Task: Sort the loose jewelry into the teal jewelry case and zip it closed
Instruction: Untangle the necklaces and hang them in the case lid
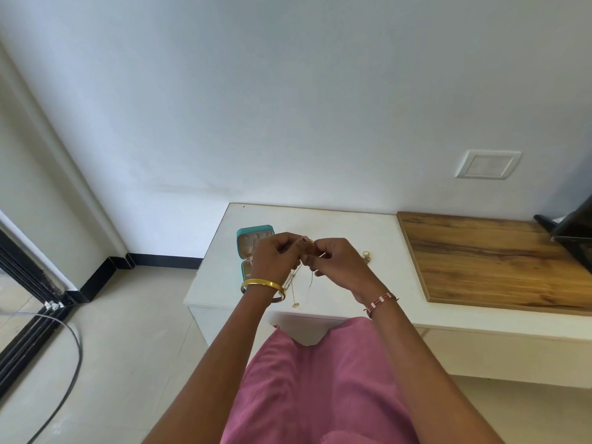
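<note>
Pink fabric (320, 379) nearest, tiled floor (128, 331) and black cable (69, 373) to the left. Left hand (275, 256) and right hand (336, 261), close together above the white table (352, 225), pinch a thin gold chain (299, 283) hanging to the tabletop. Teal jewelry case (254, 240) sits open just behind the left hand, small gold piece (366, 255) right of the hands, wood panel (480, 257) further right, pale wall (288, 107) with switch plate (487, 164) beyond.
</note>
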`<act>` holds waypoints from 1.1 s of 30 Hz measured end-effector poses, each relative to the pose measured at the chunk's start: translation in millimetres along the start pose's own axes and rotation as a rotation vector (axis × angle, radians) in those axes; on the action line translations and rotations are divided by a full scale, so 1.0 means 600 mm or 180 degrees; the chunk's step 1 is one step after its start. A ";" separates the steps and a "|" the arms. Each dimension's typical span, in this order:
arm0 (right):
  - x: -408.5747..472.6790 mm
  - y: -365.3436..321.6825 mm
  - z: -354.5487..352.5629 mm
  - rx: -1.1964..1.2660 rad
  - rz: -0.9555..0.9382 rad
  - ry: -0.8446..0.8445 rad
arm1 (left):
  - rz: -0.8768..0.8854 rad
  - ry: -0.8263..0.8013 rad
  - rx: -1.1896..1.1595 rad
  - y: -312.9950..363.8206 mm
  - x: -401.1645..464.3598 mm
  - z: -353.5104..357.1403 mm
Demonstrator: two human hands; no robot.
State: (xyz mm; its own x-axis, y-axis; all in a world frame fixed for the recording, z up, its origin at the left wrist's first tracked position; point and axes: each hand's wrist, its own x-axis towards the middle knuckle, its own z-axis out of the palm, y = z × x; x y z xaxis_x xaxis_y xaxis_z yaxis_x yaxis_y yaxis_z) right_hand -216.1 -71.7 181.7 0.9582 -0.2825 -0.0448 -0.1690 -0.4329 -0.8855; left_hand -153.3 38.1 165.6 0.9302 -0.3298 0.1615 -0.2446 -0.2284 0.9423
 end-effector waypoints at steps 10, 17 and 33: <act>-0.003 -0.010 -0.022 0.1191 -0.0010 0.0138 | -0.0273 0.0042 0.0090 -0.025 -0.002 -0.008; -0.005 -0.012 -0.017 0.2320 -0.0173 -0.0098 | -0.0255 0.0066 -0.0235 -0.024 -0.010 0.005; 0.002 -0.027 -0.020 0.2716 -0.0446 -0.0018 | 0.0129 -0.0121 -0.0321 -0.003 -0.023 0.011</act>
State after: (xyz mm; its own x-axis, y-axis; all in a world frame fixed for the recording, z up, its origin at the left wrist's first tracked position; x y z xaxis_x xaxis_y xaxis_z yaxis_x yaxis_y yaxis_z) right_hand -214.8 -75.4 201.8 0.9588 -0.2694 0.0905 0.1798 0.3281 -0.9274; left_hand -167.2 37.2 159.7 0.9085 -0.3718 0.1906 -0.2512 -0.1216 0.9603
